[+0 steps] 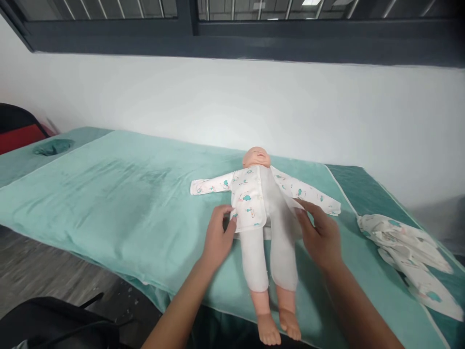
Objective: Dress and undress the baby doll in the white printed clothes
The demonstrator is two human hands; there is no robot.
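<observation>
A baby doll (256, 157) lies on its back, head toward the wall and bare feet toward me. It wears a white printed baby shirt (249, 194) with both sleeves spread out. The front is open: one panel lies across the chest, the other is folded out to the right, baring the plain white cloth body (281, 232). My left hand (219, 235) is closed in a pinch on the shirt's lower left edge. My right hand (321, 237) pinches the turned-back panel's edge between thumb and fingers.
A green sheet (145, 208) covers the bed, with a face hole (54, 147) at the far left. More printed baby clothes (410, 257) lie crumpled at right. A white wall (181, 102) and window frame stand behind. A black bag (58, 325) sits at lower left.
</observation>
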